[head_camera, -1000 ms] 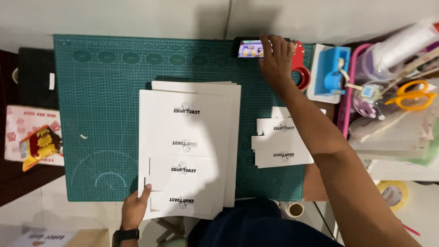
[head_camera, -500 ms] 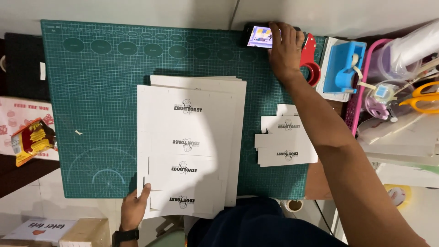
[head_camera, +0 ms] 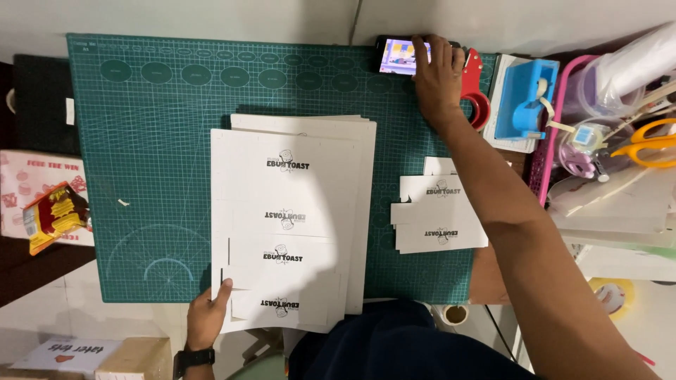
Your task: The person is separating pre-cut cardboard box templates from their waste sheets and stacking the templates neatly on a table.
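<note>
At mat's far edge, right hand (head_camera: 438,77) flat on phone (head_camera: 396,55); left hand (head_camera: 208,314) pinching card sheets (head_camera: 285,232).

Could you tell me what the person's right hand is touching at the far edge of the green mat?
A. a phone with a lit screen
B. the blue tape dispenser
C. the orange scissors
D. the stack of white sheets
A: the right hand rests on the phone, whose screen is lit, at the mat's far edge.
</note>
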